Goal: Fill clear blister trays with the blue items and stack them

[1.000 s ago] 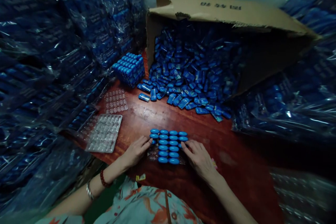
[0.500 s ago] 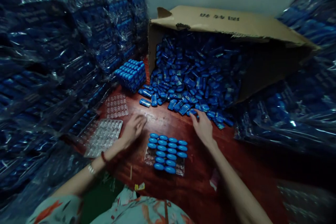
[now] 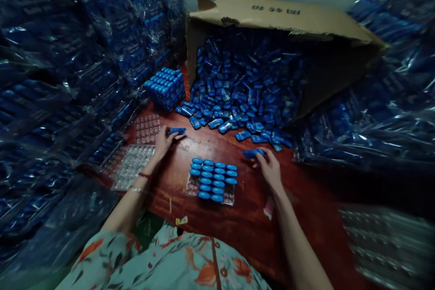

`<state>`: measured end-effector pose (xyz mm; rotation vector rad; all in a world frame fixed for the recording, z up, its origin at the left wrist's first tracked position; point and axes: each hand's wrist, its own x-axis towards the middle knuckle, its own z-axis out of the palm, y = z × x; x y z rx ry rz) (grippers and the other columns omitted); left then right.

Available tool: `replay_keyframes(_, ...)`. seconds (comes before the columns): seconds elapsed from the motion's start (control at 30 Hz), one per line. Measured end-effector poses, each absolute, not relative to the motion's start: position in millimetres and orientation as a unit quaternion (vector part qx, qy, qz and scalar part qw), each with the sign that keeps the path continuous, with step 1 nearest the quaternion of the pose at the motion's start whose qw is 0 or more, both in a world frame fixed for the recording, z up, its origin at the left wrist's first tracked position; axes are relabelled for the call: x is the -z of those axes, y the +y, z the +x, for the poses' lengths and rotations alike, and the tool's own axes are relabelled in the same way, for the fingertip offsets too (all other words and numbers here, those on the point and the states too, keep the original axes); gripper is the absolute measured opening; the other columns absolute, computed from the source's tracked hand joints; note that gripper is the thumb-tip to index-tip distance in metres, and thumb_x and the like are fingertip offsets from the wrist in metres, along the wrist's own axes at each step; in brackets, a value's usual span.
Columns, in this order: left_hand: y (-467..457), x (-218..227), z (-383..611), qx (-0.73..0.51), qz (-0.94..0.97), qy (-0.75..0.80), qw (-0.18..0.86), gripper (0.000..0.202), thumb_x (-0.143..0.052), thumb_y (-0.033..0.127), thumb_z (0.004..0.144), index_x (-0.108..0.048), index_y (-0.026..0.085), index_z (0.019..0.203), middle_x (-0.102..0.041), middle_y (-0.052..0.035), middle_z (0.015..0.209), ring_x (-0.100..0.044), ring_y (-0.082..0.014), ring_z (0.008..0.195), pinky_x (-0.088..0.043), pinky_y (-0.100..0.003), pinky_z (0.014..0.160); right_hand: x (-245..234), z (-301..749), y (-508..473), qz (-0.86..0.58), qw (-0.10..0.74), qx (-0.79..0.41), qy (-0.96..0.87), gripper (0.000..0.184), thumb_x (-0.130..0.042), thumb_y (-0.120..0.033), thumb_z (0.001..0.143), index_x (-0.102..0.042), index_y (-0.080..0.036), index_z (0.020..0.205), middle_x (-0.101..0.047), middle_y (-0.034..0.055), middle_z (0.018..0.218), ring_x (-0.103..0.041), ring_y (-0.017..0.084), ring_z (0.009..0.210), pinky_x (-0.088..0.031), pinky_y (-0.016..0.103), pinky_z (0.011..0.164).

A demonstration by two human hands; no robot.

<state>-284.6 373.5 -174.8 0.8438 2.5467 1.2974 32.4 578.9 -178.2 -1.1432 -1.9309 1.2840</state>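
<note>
**Part-filled tray at the centre, a blue packet pinched on either side**

On a dark red-brown wooden desk (image 3: pixel 249 217), a clear moulded plastic tray (image 3: pixel 192 186) is taken as the centre of the dial. Glossy blue oval pieces (image 3: pixel 211 176) are set in it: the two middle columns are filled down to the six o'clock edge, the outer columns only toward twelve. Bare pockets are left near eight and four o'clock, so the tray is judged more than half filled.

Between ten and eleven, a small blue wrapped packet (image 3: pixel 177 131) is pinched in the grip of the left hand (image 3: pixel 164 140). Between two and three, a second blue packet (image 3: pixel 251 153) is pinched by the right hand (image 3: pixel 271 165). Both are held apart from the tray.

At eleven, a tidy blue block of packed pieces (image 3: pixel 165 82) is stacked; at nine, an unfilled clear tray (image 3: pixel 132 167) is laid. Toward half past twelve, many loose blue packets (image 3: pixel 224 99) are spilled from a brown cardboard carton (image 3: pixel 282 16).

The carton's depths are lost in shadow, and print on the packets cannot be read. Whether more than one packet is held per hand cannot be told. Film-wrapped blue stacks (image 3: pixel 84 31) are cut off at the left edge.
</note>
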Motion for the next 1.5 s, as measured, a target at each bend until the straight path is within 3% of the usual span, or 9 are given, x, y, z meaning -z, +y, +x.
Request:
replay_keyframes(0.17,282.4,167.9,-229.4,-0.506,0.311,0.798,0.104,0.032,-0.063,0.044,0.075,-0.059,0.017,0.093,-0.064,-0.0029,0.088,-0.060,-0.0171,0.081,-0.049,-0.029,0.076,176.4,100.0,505.7,-0.384,0.275,-0.513,-0.717,0.031,-0.058,-0.041,0.079,-0.060,-0.021,0.102,-0.066,0.0058,0.095,-0.065,0.017,0.064,-0.055,0.033,0.063)
replay_keyframes(0.33,265.7,168.1,-165.1,-0.502,0.347,0.786,0.100,0.022,-0.061,0.037,0.080,-0.063,0.018,0.092,-0.065,-0.0036,0.087,-0.062,-0.0165,0.080,-0.052,-0.029,0.073,186.5,86.6,469.2,-0.273,0.281,-0.366,-0.844,0.021,-0.050,-0.027,0.087,-0.062,-0.022,0.104,-0.067,0.0073,0.095,-0.064,0.021,0.089,-0.053,0.040,0.081)
replay_keyframes(0.47,280.1,176.3,-145.4,-0.486,0.373,0.787,0.064,0.021,-0.054,0.029,0.086,-0.058,0.018,0.103,-0.064,-0.0053,0.091,-0.062,-0.0166,0.082,-0.053,-0.029,0.072,175.5,75.7,479.7,-0.148,0.187,-0.259,-0.936,0.036,-0.039,-0.014,0.090,-0.056,-0.023,0.120,-0.064,0.0086,0.102,-0.062,0.018,0.093,-0.053,0.034,0.079)
replay_keyframes(0.7,290.3,165.2,-159.7,-0.283,0.648,0.703,0.076,0.032,-0.037,0.012,0.089,-0.053,0.019,0.117,-0.059,-0.0091,0.096,-0.054,-0.0174,0.084,-0.048,-0.028,0.072,141.3,61.9,492.5,-0.043,0.043,-0.044,-0.997,0.038,-0.038,-0.006,0.087,-0.058,-0.022,0.114,-0.064,0.0073,0.093,-0.059,0.017,0.081,-0.046,0.033,0.078)
replay_keyframes(0.93,309.0,150.7,-161.1,-0.129,0.749,0.645,0.084,0.021,-0.044,0.011,0.087,-0.054,0.019,0.103,-0.058,-0.0080,0.100,-0.051,-0.0194,0.089,-0.046,-0.031,0.080,139.8,58.5,494.7,0.032,0.062,0.047,-0.996,0.039,-0.050,-0.009,0.082,-0.056,-0.019,0.119,-0.064,0.0051,0.081,-0.058,0.017,0.074,-0.043,0.030,0.075)
replay_keyframes(1.1,298.7,156.0,-180.0,-0.170,0.769,0.616,-0.033,0.035,-0.042,0.015,0.089,-0.047,0.018,0.124,-0.060,-0.0116,0.104,-0.053,-0.0212,0.092,-0.045,-0.033,0.082,152.6,53.8,541.4,-0.099,0.166,-0.004,-0.981,0.038,-0.040,-0.013,0.089,-0.055,-0.022,0.122,-0.063,0.0046,0.086,-0.058,0.014,0.075,-0.044,0.027,0.073)
replay_keyframes(1.3,358.4,168.6,-234.8,-0.257,0.658,0.701,-0.099,0.037,-0.039,0.015,0.090,-0.047,0.020,0.125,-0.057,-0.0114,0.107,-0.055,-0.0203,0.096,-0.046,-0.032,0.081,166.7,-13.6,609.2,-0.217,0.050,0.073,-0.972,0.055,-0.038,0.001,0.079,-0.048,-0.019,0.129,-0.054,0.0129,0.122,-0.053,0.024,0.098,-0.045,0.033,0.072)
replay_keyframes(1.4,419.8,172.8,-264.0,-0.195,0.584,0.786,-0.058,0.051,-0.050,0.030,0.086,-0.040,0.013,0.133,-0.048,-0.0192,0.125,-0.051,-0.0287,0.107,-0.044,-0.041,0.088,169.1,-52.1,615.5,-0.190,0.014,0.083,-0.978,0.044,-0.035,0.000,0.081,-0.056,-0.014,0.118,-0.058,0.0166,0.114,-0.054,0.026,0.094,-0.044,0.038,0.073)
replay_keyframes(1.5,463.8,175.7,-281.1,-0.148,0.549,0.822,-0.010,0.052,-0.056,0.036,0.083,-0.048,0.007,0.125,-0.044,-0.0241,0.129,-0.049,-0.0334,0.111,-0.041,-0.045,0.092,165.6,-62.1,610.3,-0.183,0.004,0.073,-0.980,0.036,-0.035,-0.002,0.082,-0.061,-0.014,0.105,-0.062,0.0154,0.098,-0.056,0.025,0.089,-0.044,0.036,0.073)
